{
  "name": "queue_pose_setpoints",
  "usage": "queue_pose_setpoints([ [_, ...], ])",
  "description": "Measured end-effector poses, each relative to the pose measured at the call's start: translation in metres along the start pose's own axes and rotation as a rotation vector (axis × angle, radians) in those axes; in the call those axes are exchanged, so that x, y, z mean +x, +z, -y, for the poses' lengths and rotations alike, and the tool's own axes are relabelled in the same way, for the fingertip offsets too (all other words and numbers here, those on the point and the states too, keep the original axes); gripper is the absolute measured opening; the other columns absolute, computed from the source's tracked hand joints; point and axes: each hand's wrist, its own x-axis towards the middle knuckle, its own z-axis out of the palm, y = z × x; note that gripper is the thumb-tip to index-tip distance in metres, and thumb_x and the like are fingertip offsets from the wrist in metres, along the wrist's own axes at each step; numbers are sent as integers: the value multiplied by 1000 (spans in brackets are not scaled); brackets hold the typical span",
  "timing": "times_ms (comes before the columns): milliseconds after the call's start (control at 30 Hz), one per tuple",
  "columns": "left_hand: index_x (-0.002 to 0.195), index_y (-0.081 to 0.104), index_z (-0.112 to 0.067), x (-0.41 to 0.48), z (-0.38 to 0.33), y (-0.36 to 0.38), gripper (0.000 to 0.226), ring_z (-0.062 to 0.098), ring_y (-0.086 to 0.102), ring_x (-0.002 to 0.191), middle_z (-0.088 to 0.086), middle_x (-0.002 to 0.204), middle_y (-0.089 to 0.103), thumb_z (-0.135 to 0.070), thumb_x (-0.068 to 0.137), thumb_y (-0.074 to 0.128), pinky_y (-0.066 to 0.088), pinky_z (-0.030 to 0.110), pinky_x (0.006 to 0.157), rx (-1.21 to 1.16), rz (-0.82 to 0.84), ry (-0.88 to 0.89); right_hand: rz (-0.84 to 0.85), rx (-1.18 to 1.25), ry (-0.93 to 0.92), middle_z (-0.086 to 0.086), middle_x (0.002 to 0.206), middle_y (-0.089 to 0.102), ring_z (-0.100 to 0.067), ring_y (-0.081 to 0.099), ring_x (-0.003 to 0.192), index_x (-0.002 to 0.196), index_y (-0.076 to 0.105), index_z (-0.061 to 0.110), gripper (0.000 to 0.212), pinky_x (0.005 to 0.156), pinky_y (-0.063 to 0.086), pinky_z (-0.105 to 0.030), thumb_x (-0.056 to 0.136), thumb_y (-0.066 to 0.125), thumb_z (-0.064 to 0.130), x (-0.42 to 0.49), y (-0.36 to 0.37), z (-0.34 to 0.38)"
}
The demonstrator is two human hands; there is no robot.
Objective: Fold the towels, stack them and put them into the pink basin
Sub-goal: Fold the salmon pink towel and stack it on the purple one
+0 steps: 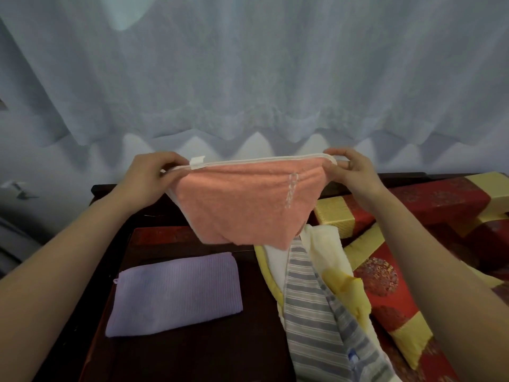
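I hold a salmon-pink towel (pixel 242 205) with a white edge up in the air above the dark wooden table (pixel 176 354). My left hand (pixel 150 177) pinches its top left corner and my right hand (pixel 348 169) pinches its top right corner, so it hangs down between them. A folded lilac towel (pixel 176 296) lies flat on the table below. To its right lies a loose heap with a grey-striped towel (pixel 316 307), a white one (pixel 325 244) and a yellow one (pixel 347 288). No pink basin is in view.
A pale blue curtain (pixel 248 78) hangs close behind the table. Red and yellow patterned cushions (pixel 429 210) fill the right side. The table's dark raised frame (pixel 110 194) runs along the back and left.
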Motion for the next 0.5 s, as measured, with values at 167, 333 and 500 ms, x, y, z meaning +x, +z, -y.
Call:
queue_pose_setpoints([
  [167, 75, 69, -25, -31, -3, 5, 7, -4, 56, 62, -10, 73, 69, -22, 81, 70, 44, 9, 60, -310, 188, -47, 222, -70, 78, -9, 87, 71, -14, 67, 80, 95, 71, 4, 16, 72, 54, -21, 82, 67, 12, -20, -12, -23],
  [333, 75, 57, -36, -85, 23, 44, 12, -1, 52, 62, -14, 69, 58, -41, 86, 60, 44, 19, 60, -168, 869, -173, 665, -612, 321, 19, 70, 64, 4, 63, 67, 81, 67, 27, 10, 65, 46, -15, 82, 72, 17, -47, 5, -76],
  [500, 72, 45, -39, -132, 46, 99, 29, -7, 51, 65, -20, 70, 56, -14, 86, 53, 37, 12, 64, 112, 882, -125, 708, -862, 184, 10, 65, 53, -8, 52, 66, 63, 58, 18, 19, 67, 41, -24, 77, 71, 19, -87, 50, -141],
])
